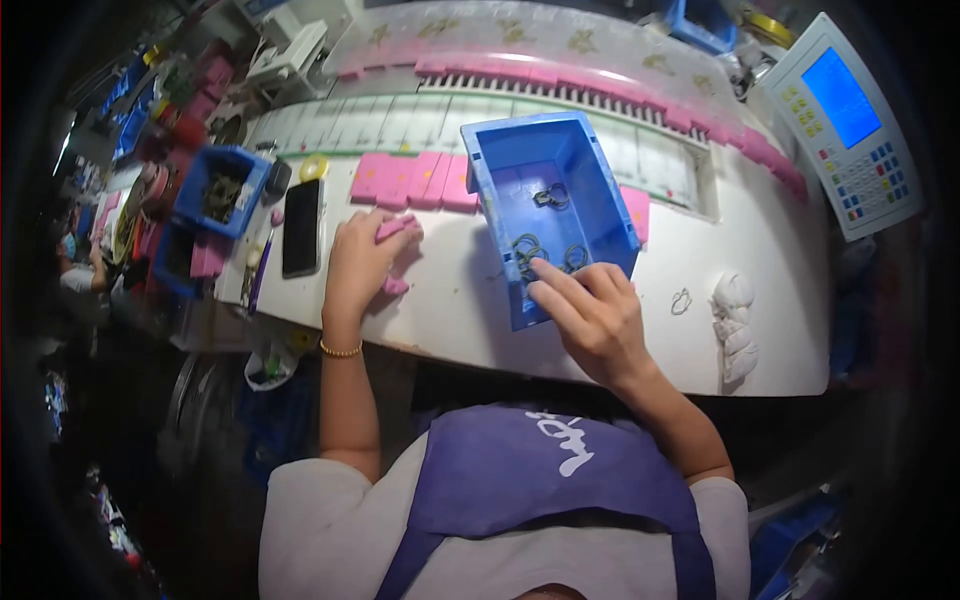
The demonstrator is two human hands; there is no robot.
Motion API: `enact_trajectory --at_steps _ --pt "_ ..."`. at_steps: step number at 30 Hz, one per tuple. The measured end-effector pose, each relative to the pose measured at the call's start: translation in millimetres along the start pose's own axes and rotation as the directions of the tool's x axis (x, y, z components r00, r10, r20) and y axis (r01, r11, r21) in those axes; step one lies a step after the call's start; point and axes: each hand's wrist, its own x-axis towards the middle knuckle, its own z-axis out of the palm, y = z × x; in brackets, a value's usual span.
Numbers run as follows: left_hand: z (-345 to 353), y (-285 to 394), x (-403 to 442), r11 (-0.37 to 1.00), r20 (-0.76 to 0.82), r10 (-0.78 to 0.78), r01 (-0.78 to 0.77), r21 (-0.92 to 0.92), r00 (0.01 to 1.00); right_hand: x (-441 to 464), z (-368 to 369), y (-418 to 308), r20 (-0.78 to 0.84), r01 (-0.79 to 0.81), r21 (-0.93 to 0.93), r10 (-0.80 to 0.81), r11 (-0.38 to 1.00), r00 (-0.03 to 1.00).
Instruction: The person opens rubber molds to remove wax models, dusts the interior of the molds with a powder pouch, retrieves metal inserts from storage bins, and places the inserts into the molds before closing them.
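Observation:
My left hand (360, 255) is on the white table at the left, its fingers closed on a small pink block (396, 228). A second pink piece (395, 286) lies beside the palm. My right hand (600, 320) reaches over the near edge of a blue bin (610, 190), fingers bent and close together near some thin dark rings (575, 258). Whether the fingertips hold a ring is too small to tell. Another small dark cluster (551, 196) lies farther back in the bin. Behind the bin is a row of pink blocks (400, 180).
A black phone (302, 228) and yellow tape roll (313, 167) lie left. A control panel (845, 125) stands at the back right. A white twisted bundle (735, 325) and thin loop (681, 301) lie right. A blue basket (250, 180) sits far left; a person (80, 268) is beyond.

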Motion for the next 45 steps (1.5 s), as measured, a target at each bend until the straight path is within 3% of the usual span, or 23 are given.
enact_trajectory --at_steps 3,5,8,16,20,24,27,30,31,33,38,45 --pt "-5 -9 3 0.975 0.073 -0.098 0.110 -0.194 0.993 -11 12 -20 0.008 -0.024 0.072 0.023 0.997 1.000" --pt "-14 -1 -5 0.865 0.204 -0.181 0.255 -0.432 0.962 -17 12 -25 0.011 -0.017 0.111 0.016 0.994 1.000" --pt "-5 -16 -7 0.973 -0.050 -0.077 0.064 -0.221 0.996 -27 12 -26 0.015 -0.019 0.126 0.017 0.992 1.000" --pt "-19 17 -24 0.991 -0.272 0.042 -0.076 -0.115 0.961 -47 14 -28 0.063 -0.065 0.099 0.059 0.993 0.996" --pt "-21 51 -37 0.915 -0.368 0.341 -0.396 -0.083 0.865 -53 17 -29 0.058 -0.076 0.065 0.073 0.995 0.996" --pt "-16 78 -36 0.793 -0.108 0.593 -0.602 -0.094 0.798 -58 20 -31 0.066 -0.087 0.007 0.086 0.996 0.994" --pt "-9 84 -28 0.757 0.050 0.653 -0.653 -0.020 0.756 -55 15 -30 0.115 -0.084 -0.026 0.087 0.996 0.990" --pt "1 88 -14 0.705 0.201 0.705 -0.702 -0.099 0.680 -53 -6 -27 0.163 -0.118 0.095 0.102 0.988 0.981" --pt "3 90 -9 0.686 0.250 0.715 -0.724 -0.071 0.652 -59 -9 -25 0.156 -0.112 0.052 0.102 0.992 0.982" --pt "4 97 1 0.642 0.342 0.725 -0.766 -0.021 0.598 -70 -14 -21 0.145 -0.093 -0.033 0.097 0.995 0.985" --pt "15 109 6 0.726 0.524 0.609 -0.685 -0.065 0.596 -73 -3 -18 0.146 -0.104 -0.018 0.105 0.994 0.984" --pt "19 97 12 0.774 0.604 0.526 -0.632 -0.047 0.599 -58 5 -17 0.085 -0.013 0.027 0.010 1.000 0.996"
